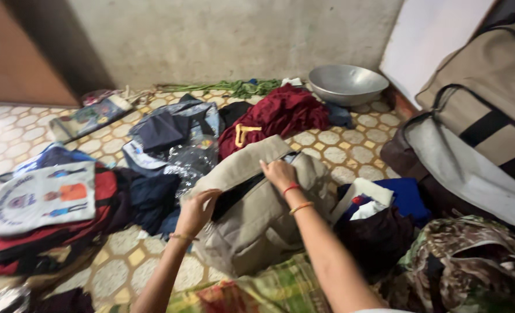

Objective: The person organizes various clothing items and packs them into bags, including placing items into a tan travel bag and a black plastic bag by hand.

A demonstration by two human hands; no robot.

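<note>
both hands are on a beige canvas bag [257, 226] that lies on the tiled floor [338, 148] right in front of the person, its long zip opening gaping dark along the top. the left hand [196, 211] grips the near edge of that opening, fingers [206, 197] curled and clamped on the fabric lip. the right hand [279, 173] rests at the far end of the opening, fingers together and pressed down on the flap near the zip; whether they pinch anything i cannot tell.

there's little free floor around the bag. against its upper edge sits crumpled clear plastic [191, 159], with a dark blue garment [165, 130] beyond it. a maroon cloth heap [280, 113] with a yellow strap lies just past the bag's far corner. to the left, a red and black bag [37, 232] topped with a white printed tote [40, 197] crowds in close, dark clothes between. on the right, folded blue and white clothes [385, 200] lie just beside the bag, then a camouflage backpack [472, 261] and a large tan duffel [489, 98] leaning at the edge. a metal basin [347, 84] stands by the wall, well apart. the only bare tiles are a strip between the maroon heap and the duffel, and a patch at the lower left. a green checked cloth [269, 287] lies under the bag's near edge.
</note>
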